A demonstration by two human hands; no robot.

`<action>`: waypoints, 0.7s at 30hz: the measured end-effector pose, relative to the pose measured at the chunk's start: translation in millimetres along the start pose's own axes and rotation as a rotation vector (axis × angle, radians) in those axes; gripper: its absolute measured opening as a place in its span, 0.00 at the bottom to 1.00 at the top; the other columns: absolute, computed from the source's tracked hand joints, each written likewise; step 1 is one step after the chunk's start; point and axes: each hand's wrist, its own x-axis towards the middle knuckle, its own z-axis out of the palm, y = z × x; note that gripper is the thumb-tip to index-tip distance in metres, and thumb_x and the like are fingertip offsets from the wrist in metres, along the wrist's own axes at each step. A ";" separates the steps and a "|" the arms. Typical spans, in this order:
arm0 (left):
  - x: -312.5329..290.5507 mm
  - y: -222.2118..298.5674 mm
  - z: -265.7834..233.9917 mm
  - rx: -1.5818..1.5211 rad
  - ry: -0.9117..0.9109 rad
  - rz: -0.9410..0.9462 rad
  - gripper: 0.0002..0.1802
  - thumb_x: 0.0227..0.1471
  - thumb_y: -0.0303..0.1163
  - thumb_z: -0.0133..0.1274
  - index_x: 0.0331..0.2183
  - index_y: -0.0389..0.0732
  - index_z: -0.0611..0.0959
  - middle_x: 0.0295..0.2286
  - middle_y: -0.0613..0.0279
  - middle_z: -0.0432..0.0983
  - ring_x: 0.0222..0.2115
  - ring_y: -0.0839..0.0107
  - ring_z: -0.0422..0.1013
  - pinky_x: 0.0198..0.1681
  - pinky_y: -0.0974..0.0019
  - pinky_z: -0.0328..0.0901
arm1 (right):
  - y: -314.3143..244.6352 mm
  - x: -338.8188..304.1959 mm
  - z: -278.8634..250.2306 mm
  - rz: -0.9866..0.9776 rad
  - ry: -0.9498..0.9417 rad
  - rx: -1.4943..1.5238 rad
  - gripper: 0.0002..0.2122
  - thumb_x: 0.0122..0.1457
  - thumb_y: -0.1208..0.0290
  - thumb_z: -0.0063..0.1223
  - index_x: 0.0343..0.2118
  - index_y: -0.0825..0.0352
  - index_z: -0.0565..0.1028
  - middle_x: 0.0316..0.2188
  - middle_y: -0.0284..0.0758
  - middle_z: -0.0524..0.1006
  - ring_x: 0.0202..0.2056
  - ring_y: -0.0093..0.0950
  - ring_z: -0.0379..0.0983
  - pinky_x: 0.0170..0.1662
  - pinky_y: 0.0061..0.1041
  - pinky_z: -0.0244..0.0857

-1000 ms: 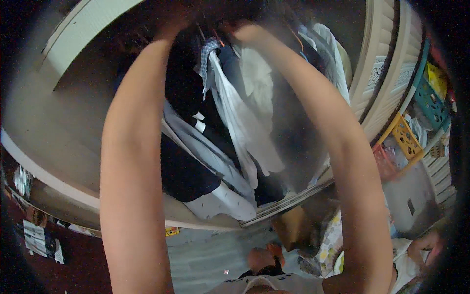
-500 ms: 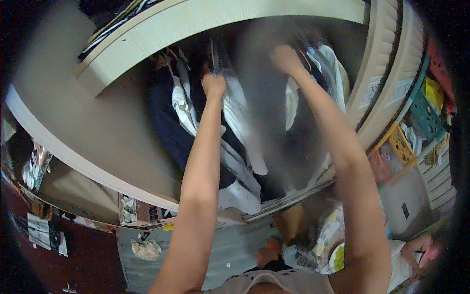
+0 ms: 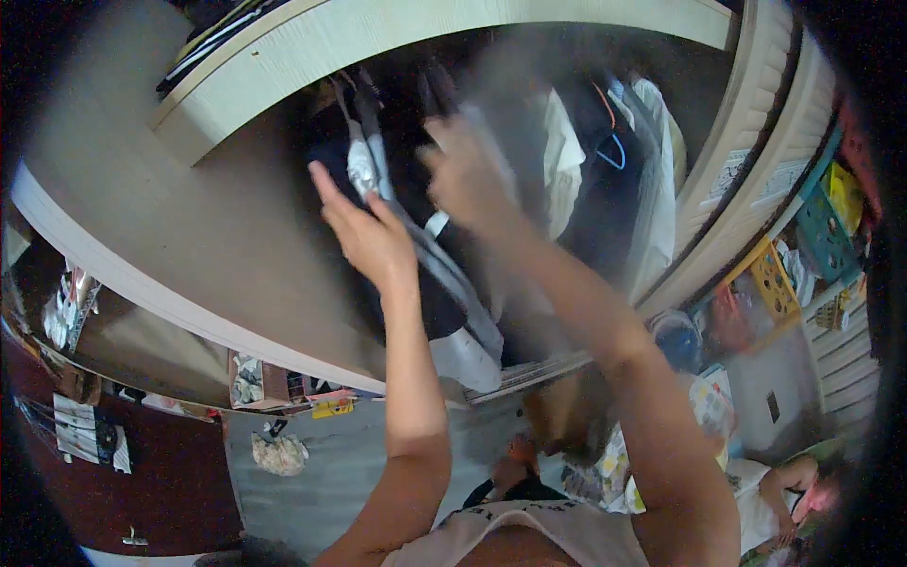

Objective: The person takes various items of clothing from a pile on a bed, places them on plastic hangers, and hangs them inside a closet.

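Both my arms reach up into an open wardrobe full of hanging clothes. My left hand (image 3: 364,230) is flat with fingers apart, pressed against dark and grey garments (image 3: 373,165) on hangers. My right hand (image 3: 468,175) is blurred and sits at a grey garment (image 3: 444,265) that hangs down the middle; whether it grips the cloth is unclear. To the right hang a white shirt (image 3: 565,156) and dark clothes on a blue hanger (image 3: 614,156).
The pale wardrobe door (image 3: 189,246) swings out at left and the door frame (image 3: 746,142) stands at right. Coloured plastic crates (image 3: 779,279) are stacked far right. Another person (image 3: 789,487) lies at the lower right. A crumpled cloth (image 3: 279,454) lies on the floor.
Both hands have come lower and leftward along the hanging clothes. My right hand has moved from the top of the grey garment toward the middle of the rail.
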 end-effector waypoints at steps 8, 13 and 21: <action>-8.0 -4.1 -6.5 0.121 -0.091 -0.206 0.38 0.45 0.24 0.48 0.56 0.43 0.51 0.51 0.35 0.49 0.51 0.43 0.50 0.53 0.53 0.48 | 45.0 -21.3 -60.4 0.184 0.262 -0.160 0.24 0.40 0.72 0.52 0.45 0.67 0.66 0.47 0.41 0.65 0.48 0.40 0.60 0.48 0.40 0.53; -33.1 8.1 0.9 0.192 -0.167 -0.137 0.39 0.40 0.27 0.54 0.55 0.47 0.57 0.51 0.32 0.45 0.52 0.39 0.46 0.53 0.49 0.45 | 43.2 -49.8 -45.3 0.446 -0.264 0.060 0.34 0.47 0.59 0.54 0.56 0.62 0.52 0.52 0.45 0.59 0.51 0.42 0.56 0.50 0.43 0.50; -76.9 51.1 -72.1 -0.058 -0.451 -0.144 0.30 0.42 0.22 0.50 0.50 0.39 0.64 0.52 0.39 0.49 0.53 0.45 0.49 0.55 0.57 0.49 | -72.3 -70.8 -102.0 0.443 0.088 0.485 0.25 0.54 0.64 0.48 0.52 0.71 0.58 0.50 0.47 0.60 0.51 0.42 0.56 0.53 0.32 0.50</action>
